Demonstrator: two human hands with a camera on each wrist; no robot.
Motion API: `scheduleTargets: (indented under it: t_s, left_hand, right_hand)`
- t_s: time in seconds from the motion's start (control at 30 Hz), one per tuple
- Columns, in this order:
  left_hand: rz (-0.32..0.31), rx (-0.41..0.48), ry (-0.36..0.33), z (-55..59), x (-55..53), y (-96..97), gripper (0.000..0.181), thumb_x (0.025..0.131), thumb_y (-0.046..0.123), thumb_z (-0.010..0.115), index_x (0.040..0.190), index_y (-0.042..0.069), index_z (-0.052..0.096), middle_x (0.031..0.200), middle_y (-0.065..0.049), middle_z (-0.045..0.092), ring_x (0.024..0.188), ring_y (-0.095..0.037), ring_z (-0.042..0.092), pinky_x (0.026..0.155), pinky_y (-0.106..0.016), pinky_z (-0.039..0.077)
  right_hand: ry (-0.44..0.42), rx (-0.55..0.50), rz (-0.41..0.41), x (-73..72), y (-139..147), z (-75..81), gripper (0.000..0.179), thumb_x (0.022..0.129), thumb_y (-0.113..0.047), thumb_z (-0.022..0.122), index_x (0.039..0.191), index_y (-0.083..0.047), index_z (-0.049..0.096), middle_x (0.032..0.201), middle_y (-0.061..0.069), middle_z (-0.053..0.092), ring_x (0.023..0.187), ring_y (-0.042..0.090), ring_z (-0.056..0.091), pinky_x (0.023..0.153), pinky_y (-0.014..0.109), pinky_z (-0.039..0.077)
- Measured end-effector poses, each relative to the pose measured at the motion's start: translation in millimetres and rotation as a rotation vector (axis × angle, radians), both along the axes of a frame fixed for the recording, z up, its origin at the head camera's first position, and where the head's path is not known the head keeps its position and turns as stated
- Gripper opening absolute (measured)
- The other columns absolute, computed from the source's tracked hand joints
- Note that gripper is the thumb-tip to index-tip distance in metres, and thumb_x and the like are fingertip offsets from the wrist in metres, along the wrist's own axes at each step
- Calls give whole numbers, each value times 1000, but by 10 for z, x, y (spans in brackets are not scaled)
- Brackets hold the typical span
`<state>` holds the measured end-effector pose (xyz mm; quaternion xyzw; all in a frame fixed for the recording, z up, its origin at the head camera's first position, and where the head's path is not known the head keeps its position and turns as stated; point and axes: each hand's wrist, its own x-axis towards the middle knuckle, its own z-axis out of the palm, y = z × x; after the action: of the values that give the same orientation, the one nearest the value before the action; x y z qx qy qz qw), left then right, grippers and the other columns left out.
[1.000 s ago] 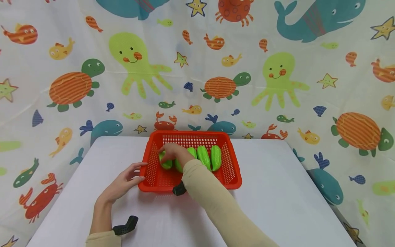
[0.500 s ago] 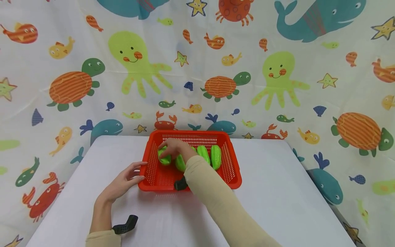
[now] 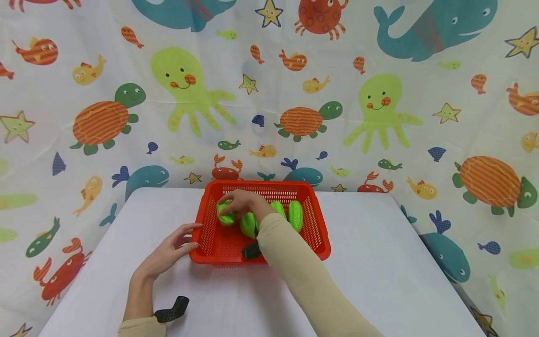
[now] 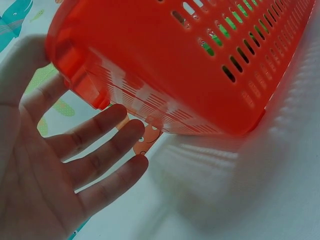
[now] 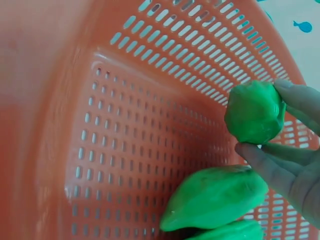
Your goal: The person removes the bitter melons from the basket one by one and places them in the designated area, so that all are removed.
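Note:
A red slotted plastic basket (image 3: 214, 259) stands on the white table and holds several elongated green fruits with ridged sides. Inside its left part my right hand (image 3: 248, 201) pinches one green fruit (image 5: 254, 112) between thumb and fingers, end-on to the right wrist camera. Another green fruit (image 5: 215, 197) with a pointed end lies close below it on the basket floor. My left hand (image 3: 170, 250) is at the basket's left rim, thumb and index fingertips touching it. In the left wrist view its other fingers (image 4: 107, 155) are spread beside the outer wall.
More green fruits, one (image 3: 296, 216) near the basket's right wall, lie in a row, partly covered by my right forearm. The white table (image 3: 379, 262) extends around the basket. A sea-animal patterned cloth (image 3: 261, 93) hangs behind and at the sides.
My right hand has turned slightly and shifted the green fruit a little toward the back of the basket. My left hand stays at the rim.

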<state>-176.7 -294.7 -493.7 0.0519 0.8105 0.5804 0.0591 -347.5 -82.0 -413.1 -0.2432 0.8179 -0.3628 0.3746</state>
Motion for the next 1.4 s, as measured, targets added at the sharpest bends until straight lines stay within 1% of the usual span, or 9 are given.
scheduleTargets:
  t_s: [0.27, 0.43, 0.7, 0.87, 1.03, 1.1, 1.27, 1.33, 1.4]
  left_hand:
    - [4, -4, 7, 23, -8, 12, 58, 94, 29, 65, 146, 22, 41, 145, -16, 40, 128, -43, 44, 91, -46, 53]
    - [6, -9, 5, 20, -8, 16, 58, 94, 29, 65, 146, 22, 41, 145, -15, 40, 127, -42, 46, 91, -46, 53]
    - [4, -13, 9, 17, -4, 35, 57, 94, 29, 65, 146, 22, 41, 145, -15, 41, 127, -42, 47, 92, -47, 52]
    - [7, -12, 14, 8, -5, 41, 57, 94, 28, 65, 146, 22, 42, 145, -14, 42, 128, -41, 46, 92, -48, 52]
    - [6, 1, 10, 5, 0, 55, 57, 94, 28, 66, 145, 22, 42, 144, -14, 43, 128, -41, 46, 92, -49, 52]
    - [4, 2, 6, 4, 7, 61, 57, 93, 28, 66, 145, 22, 42, 143, -15, 43, 127, -41, 46, 92, -48, 52]
    - [6, -7, -1, 2, 33, 65, 58, 94, 28, 66, 146, 22, 41, 143, -15, 43, 127, -42, 46, 91, -47, 52]
    - [8, -15, 3, 4, 37, 58, 58, 94, 28, 65, 146, 22, 41, 143, -16, 43, 127, -41, 46, 91, -47, 53]
    - [11, -25, 14, 10, 35, 46, 57, 94, 28, 65, 146, 21, 41, 143, -16, 44, 126, -41, 47, 91, -46, 53]
  right_hand:
    - [-29, -38, -2, -59, 109, -20, 45, 91, -18, 71, 134, -16, 59, 138, 11, 49, 112, 24, 52, 92, 40, 53]
    - [-29, -73, -30, -83, 173, -42, 43, 91, -18, 71, 132, -16, 61, 141, 13, 49, 112, 24, 54, 92, 43, 52]
    - [21, -136, -47, -136, 253, -46, 40, 91, -20, 71, 130, -17, 63, 138, 12, 52, 110, 21, 57, 86, 38, 55]
    - [44, -183, -60, -169, 332, 26, 39, 91, -18, 71, 129, -15, 63, 138, 13, 52, 113, 22, 57, 91, 43, 53]
    - [58, -210, -90, -158, 473, 126, 38, 92, -18, 70, 129, -16, 63, 137, 8, 51, 109, 20, 58, 93, 45, 52]
    - [69, -220, -108, -134, 542, 178, 37, 92, -19, 70, 128, -18, 63, 136, 7, 50, 103, 19, 60, 91, 44, 53]
    - [115, -244, -143, -66, 722, 310, 38, 92, -23, 70, 129, -22, 64, 141, 6, 45, 83, 22, 62, 80, 39, 55]
    - [135, -254, -153, -46, 797, 355, 37, 92, -25, 70, 129, -23, 64, 144, 4, 42, 81, 22, 62, 79, 39, 55]
    - [155, -264, -164, -34, 875, 394, 38, 91, -27, 70, 128, -24, 64, 146, 4, 41, 86, 21, 64, 82, 39, 55]
